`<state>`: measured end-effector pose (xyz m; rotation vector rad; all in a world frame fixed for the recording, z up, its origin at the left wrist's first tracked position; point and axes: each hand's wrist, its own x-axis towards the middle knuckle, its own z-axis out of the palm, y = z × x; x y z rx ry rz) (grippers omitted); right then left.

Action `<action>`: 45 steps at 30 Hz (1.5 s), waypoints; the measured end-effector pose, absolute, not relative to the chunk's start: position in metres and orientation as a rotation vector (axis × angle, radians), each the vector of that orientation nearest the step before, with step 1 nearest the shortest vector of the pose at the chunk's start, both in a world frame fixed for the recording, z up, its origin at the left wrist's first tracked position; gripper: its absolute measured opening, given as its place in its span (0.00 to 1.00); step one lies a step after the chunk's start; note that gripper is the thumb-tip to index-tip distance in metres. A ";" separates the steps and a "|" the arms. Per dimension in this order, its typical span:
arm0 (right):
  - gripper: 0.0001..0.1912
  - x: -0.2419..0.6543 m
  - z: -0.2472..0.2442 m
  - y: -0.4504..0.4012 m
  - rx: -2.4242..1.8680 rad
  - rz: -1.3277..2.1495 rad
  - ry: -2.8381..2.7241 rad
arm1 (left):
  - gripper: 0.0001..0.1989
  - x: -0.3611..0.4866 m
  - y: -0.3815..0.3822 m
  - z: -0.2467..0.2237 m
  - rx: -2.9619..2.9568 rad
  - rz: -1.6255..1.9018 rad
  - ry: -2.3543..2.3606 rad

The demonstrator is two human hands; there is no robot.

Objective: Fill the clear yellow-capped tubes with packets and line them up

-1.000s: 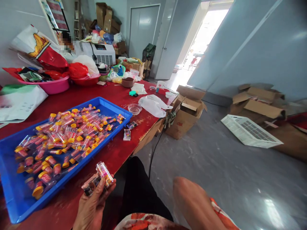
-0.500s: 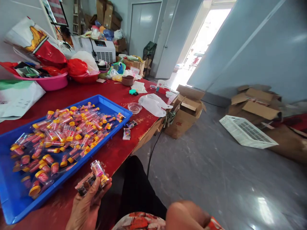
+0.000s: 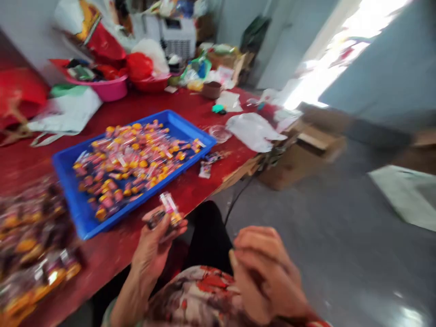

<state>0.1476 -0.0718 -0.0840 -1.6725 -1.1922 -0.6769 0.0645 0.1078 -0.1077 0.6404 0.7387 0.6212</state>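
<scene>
My left hand (image 3: 157, 238) is closed around a clear tube (image 3: 171, 210) with pink contents and an orange end, plus a small dark printed packet (image 3: 156, 220). Lower right, over my lap, my right hand (image 3: 267, 268) has its fingers curled together; blur and the knuckles hide whatever may be in them. Just beyond my left hand lies a blue tray (image 3: 179, 128) heaped with orange-capped tubes (image 3: 132, 156). Two small packets (image 3: 205, 169) rest on the red table near the tray's right side.
A blurred pile of dark packets with orange ends (image 3: 29, 231) covers the table's near left. A white plastic bag (image 3: 254, 129) and a clear round dish (image 3: 220, 133) sit right of the tray. Pink basins (image 3: 111, 90) stand behind. A cardboard box (image 3: 303, 154) is on the floor.
My view has swung left, bringing the packet pile into sight. My right hand has risen into view with curled fingers. My left hand still holds the tube and packet.
</scene>
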 end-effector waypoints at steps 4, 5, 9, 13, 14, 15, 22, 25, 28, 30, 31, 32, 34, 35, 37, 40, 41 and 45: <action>0.10 0.160 -0.094 -0.040 -1.450 -0.346 -1.128 | 0.17 0.055 0.111 -0.110 0.691 0.631 0.621; 0.10 0.161 -0.099 -0.032 -1.437 -0.233 -1.114 | 0.17 0.052 0.112 -0.111 0.705 0.645 0.599; 0.08 0.158 -0.116 -0.009 -1.413 0.063 -1.153 | 0.15 0.037 0.115 -0.116 0.718 0.707 0.551; 0.08 0.152 -0.123 0.014 -1.391 0.082 -1.245 | 0.15 0.026 0.118 -0.120 0.704 0.750 0.555; 0.09 0.149 -0.124 0.020 -1.381 0.061 -1.263 | 0.16 0.023 0.119 -0.121 0.696 0.764 0.559; 0.10 0.147 -0.124 0.025 -1.364 0.034 -1.281 | 0.17 0.020 0.121 -0.122 0.689 0.777 0.562; 0.19 0.127 -0.129 0.053 -1.222 -0.134 -1.470 | 0.16 0.004 0.123 -0.130 0.611 0.887 0.570; 0.21 0.121 -0.134 0.061 -1.196 -0.225 -1.537 | 0.16 -0.001 0.123 -0.130 0.575 0.878 0.567; 0.22 0.117 -0.140 0.066 -1.160 -0.402 -1.609 | 0.18 -0.004 0.121 -0.130 0.543 0.886 0.586; 0.23 0.116 -0.144 0.068 -1.142 -0.496 -1.648 | 0.20 -0.006 0.119 -0.131 0.533 0.899 0.595; 0.24 0.115 -0.146 0.068 -1.138 -0.532 -1.661 | 0.20 -0.006 0.118 -0.131 0.532 0.900 0.596; 0.23 0.114 -0.147 0.069 -1.140 -0.567 -1.668 | 0.19 -0.007 0.118 -0.131 0.531 0.896 0.593; 0.21 0.114 -0.147 0.070 -1.154 -0.621 -1.698 | 0.19 -0.009 0.118 -0.133 0.533 0.888 0.595; 0.19 0.114 -0.145 0.070 -1.163 -0.609 -1.728 | 0.19 -0.011 0.120 -0.135 0.535 0.885 0.601; 0.15 0.116 -0.138 0.071 -1.173 -0.441 -1.817 | 0.20 -0.018 0.124 -0.138 0.546 0.903 0.624; 0.13 0.118 -0.127 0.076 -1.233 0.030 -1.839 | 0.21 -0.034 0.131 -0.142 0.619 0.948 0.652; 0.13 0.117 -0.124 0.080 -1.285 0.169 -1.774 | 0.21 -0.040 0.132 -0.144 0.662 0.949 0.653; 0.18 0.102 -0.119 0.110 -1.430 0.645 -1.462 | 0.18 -0.060 0.134 -0.147 0.784 0.901 0.609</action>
